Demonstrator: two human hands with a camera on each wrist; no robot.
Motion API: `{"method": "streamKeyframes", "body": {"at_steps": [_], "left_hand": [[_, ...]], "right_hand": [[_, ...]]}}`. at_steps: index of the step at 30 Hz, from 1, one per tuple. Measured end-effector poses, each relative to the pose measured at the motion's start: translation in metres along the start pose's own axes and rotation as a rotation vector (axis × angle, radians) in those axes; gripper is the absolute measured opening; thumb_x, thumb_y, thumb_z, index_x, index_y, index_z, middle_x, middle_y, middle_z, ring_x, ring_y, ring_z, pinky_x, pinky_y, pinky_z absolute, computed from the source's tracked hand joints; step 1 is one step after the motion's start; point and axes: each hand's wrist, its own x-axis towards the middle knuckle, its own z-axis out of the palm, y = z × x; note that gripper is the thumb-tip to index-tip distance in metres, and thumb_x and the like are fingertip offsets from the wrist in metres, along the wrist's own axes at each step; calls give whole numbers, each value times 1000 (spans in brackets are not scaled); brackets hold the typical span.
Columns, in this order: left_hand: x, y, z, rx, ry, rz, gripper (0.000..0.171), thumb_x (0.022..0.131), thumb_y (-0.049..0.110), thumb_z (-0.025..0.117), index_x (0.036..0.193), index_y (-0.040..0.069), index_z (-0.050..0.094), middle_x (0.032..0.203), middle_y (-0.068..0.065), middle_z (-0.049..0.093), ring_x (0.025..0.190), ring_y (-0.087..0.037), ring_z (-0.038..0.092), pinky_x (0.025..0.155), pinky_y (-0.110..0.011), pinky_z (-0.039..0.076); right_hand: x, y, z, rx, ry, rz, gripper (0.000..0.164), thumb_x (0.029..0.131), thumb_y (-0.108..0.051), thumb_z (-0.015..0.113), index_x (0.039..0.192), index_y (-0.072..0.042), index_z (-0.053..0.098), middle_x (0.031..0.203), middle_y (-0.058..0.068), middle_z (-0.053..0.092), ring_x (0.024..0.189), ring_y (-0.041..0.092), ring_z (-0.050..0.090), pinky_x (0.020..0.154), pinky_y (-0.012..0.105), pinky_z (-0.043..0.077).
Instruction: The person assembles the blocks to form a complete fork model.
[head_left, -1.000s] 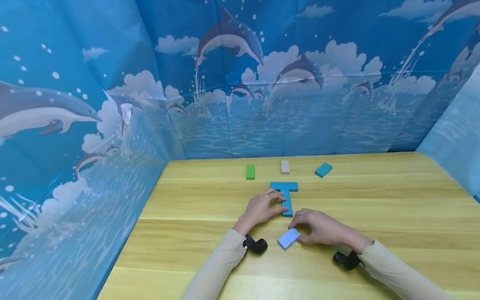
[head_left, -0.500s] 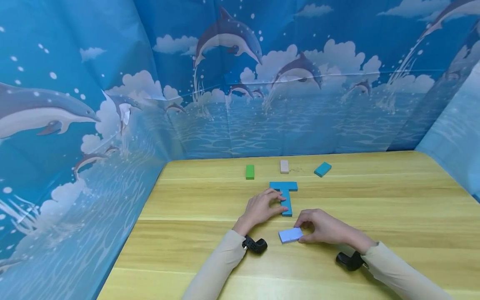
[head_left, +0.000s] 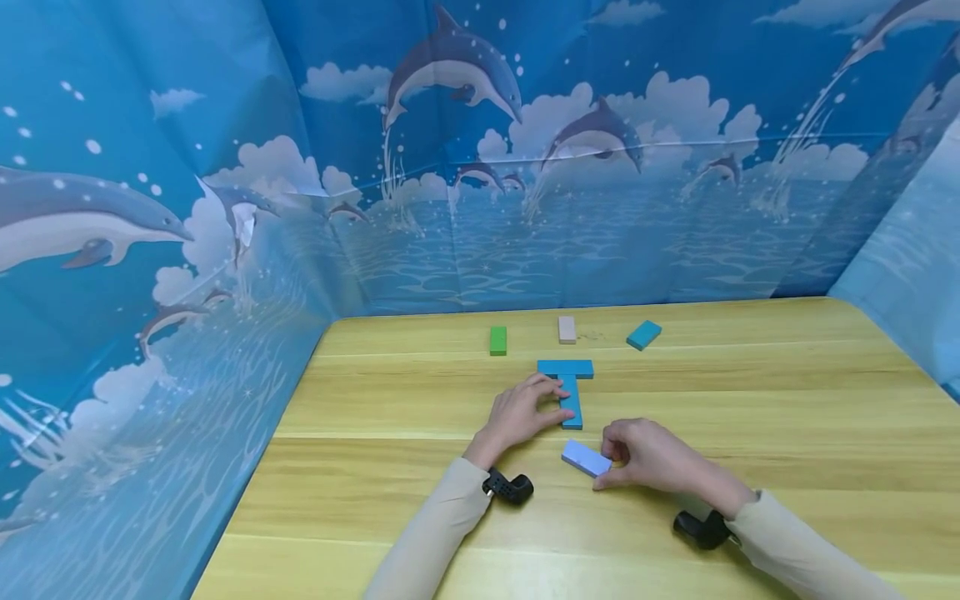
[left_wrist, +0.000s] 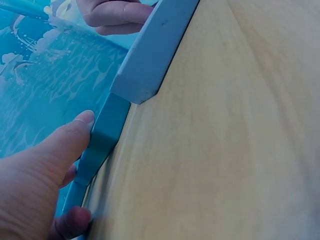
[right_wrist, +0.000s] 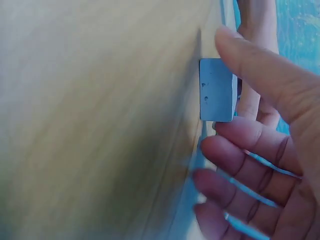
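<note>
Two blue blocks lie on the table as a T: a crosswise blue block (head_left: 566,367) and, below it, a lengthwise blue block (head_left: 572,386). My left hand (head_left: 517,414) rests its thumb and fingertips on the lengthwise one, fingers loosely bent. Just nearer to me, my right hand (head_left: 651,454) pinches a lavender block (head_left: 587,457) by its right end. In the left wrist view the lavender block (left_wrist: 150,55) overlaps the end of the blue one (left_wrist: 102,135). The right wrist view shows the lavender block's end face (right_wrist: 216,92) between thumb and index finger.
Toward the back of the wooden table (head_left: 375,392) lie a green block (head_left: 498,341), a pale pinkish block (head_left: 567,330) and a teal block (head_left: 644,335). A dolphin-print sheet (head_left: 480,242) hangs behind and along the sides.
My right hand has turned the lavender block so its left end swings up toward the T, and has shifted slightly right. The left hand stays on the lengthwise blue block.
</note>
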Motion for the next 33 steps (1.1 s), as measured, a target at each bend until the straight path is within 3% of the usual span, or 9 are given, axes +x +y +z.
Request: {"method": "streamKeyframes", "body": {"at_steps": [5, 12, 23, 33], "left_hand": [[0, 1, 0, 2, 3, -1, 41, 86, 58, 59, 117, 33, 67, 127, 18, 53, 88, -6, 60, 51, -17, 39], [-1, 1, 1, 9, 2, -8, 41, 86, 58, 58, 117, 33, 67, 127, 17, 53, 90, -7, 60, 53, -15, 39], [0, 1, 2, 14, 5, 2, 42, 86, 60, 57, 118, 34, 67, 128, 17, 52, 91, -7, 60, 52, -15, 38], [-1, 4, -1, 7, 6, 4, 40, 87, 55, 60, 118, 31, 67, 125, 15, 54, 92, -8, 61, 53, -16, 39]], "right_hand": [[-1, -6, 0, -68, 25, 32, 39, 70, -53, 78, 75, -21, 58, 63, -13, 48, 55, 1, 40, 51, 22, 36], [3, -12, 2, -45, 55, 32, 36, 74, -47, 78, 88, -16, 66, 66, -12, 51, 57, 1, 42, 52, 22, 38], [6, -22, 11, -104, 101, 149, 31, 73, -37, 81, 72, -18, 57, 58, -13, 44, 50, 3, 38, 48, 22, 31], [3, -29, 15, -135, 126, 210, 41, 75, -46, 78, 66, -19, 48, 52, -12, 38, 45, 3, 32, 45, 22, 24]]}}
